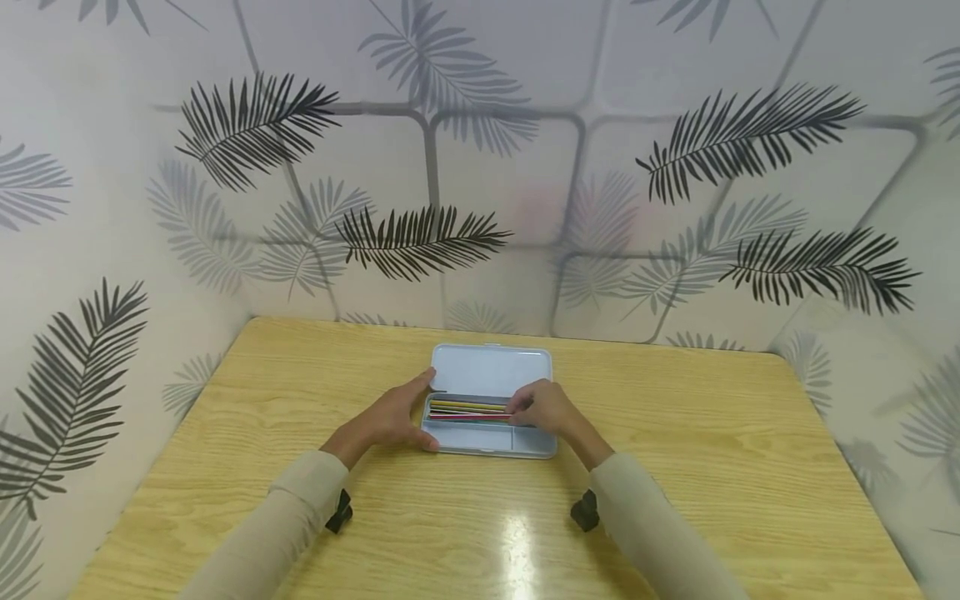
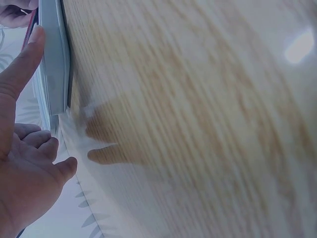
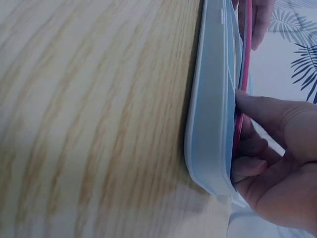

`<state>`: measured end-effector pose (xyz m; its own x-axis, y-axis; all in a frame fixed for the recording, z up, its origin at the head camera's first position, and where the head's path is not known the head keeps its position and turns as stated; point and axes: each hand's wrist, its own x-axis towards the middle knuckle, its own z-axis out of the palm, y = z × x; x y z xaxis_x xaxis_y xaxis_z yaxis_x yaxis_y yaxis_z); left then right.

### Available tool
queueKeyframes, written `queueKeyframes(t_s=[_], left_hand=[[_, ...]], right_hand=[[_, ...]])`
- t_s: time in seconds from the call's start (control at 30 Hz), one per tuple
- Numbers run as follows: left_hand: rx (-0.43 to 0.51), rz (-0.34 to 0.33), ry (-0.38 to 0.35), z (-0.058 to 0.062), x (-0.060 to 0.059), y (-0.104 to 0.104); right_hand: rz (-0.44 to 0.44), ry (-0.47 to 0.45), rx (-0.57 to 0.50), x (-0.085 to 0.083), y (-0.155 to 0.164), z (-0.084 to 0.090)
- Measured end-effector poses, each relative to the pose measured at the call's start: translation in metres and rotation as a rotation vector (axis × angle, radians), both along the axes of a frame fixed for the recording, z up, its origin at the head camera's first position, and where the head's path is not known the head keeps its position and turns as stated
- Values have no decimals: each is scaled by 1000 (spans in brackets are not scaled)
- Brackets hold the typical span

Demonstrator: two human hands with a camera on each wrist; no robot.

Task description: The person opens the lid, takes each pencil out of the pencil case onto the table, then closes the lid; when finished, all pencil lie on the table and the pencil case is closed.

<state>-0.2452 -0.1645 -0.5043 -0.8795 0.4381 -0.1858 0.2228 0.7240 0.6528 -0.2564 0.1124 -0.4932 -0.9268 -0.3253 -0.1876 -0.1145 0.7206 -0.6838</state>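
Your left hand (image 1: 390,419) is bracing the left end of the open pale-blue pencil case (image 1: 489,437), thumb on its near corner and fingers stretched along the side, not clenched. The case is lying mid-table (image 1: 675,500), its lid (image 1: 491,369) flat behind the tray. Your right hand (image 1: 545,408) is reaching into the tray, fingertips pinching the coloured pencils (image 1: 467,408) there; the right wrist view shows them on a pink one (image 3: 243,74).
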Motion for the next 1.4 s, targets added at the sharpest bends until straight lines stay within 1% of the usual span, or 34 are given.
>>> queueKeyframes(t_s=[0.1, 0.23, 0.33, 0.43, 0.67, 0.8, 0.93, 1.1, 1.2, 1.27, 1.4], left_hand=[[-1, 4, -1, 0, 1, 1], [-7, 10, 3, 0, 1, 1], [-17, 8, 13, 0, 1, 1], [-25, 3, 16, 1, 1, 1], [-16, 5, 5, 2, 1, 2], [-33, 11, 8, 1, 2, 2], [-33, 8, 10, 0, 1, 2], [-36, 6, 12, -1, 0, 1], [-35, 7, 14, -1, 0, 0], [-33, 8, 14, -1, 0, 0], [-33, 3, 17, 1, -1, 1]], right_hand=[[27, 32, -49, -1, 5, -3], [88, 93, -181, -5, 11, -5], [126, 97, -275, -7, 16, -3], [127, 48, -331, -6, 22, 1], [84, -47, -442, 1, 47, 12], [55, -115, -529, 3, 66, 15], [10, -171, -580, 6, 87, 15], [-47, -285, -604, 13, 109, 13], [-75, -337, -581, 17, 117, 10], [-89, -350, -558, 20, 121, 8], [-122, -325, -479, 25, 126, 4]])
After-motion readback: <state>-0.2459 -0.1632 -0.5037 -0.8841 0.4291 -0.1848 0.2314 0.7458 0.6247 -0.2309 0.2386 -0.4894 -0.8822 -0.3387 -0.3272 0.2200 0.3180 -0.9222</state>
